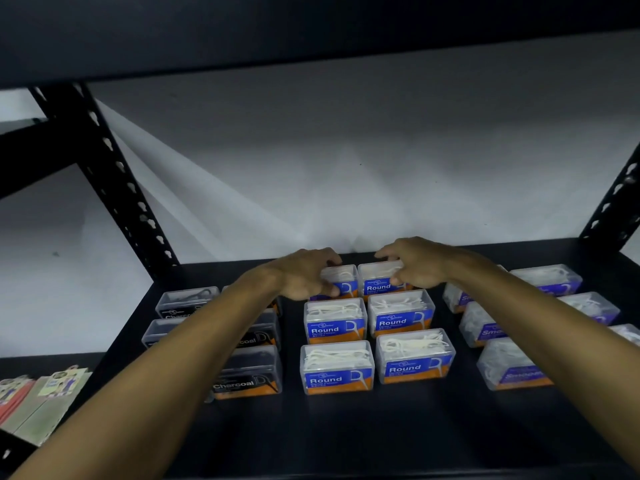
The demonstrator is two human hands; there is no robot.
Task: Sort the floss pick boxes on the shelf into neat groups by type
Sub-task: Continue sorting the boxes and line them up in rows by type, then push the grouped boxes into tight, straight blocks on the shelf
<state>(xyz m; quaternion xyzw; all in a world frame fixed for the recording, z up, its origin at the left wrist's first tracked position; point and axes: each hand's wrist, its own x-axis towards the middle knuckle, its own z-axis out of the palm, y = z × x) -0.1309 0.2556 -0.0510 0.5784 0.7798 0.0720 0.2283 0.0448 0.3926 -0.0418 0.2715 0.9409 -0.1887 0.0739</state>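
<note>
Pale wall (346, 150) at the back, with slanting streaks of light. Black metal post (114, 174) with a row of holes on the left, another black post (616, 202) on the right, and a dark board (311, 29) overhead. Flat packets (38, 396) in red and pale green low at the left, lying side by side.

Blue-and-orange Round boxes (335, 327), black Charcoal boxes (247, 374), dark shelf (346, 438).

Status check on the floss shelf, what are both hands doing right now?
Left hand gripping back-left Round box; right hand gripping back-right Round box. Charcoal boxes left, purple boxes right. Nothing blocking.
</note>
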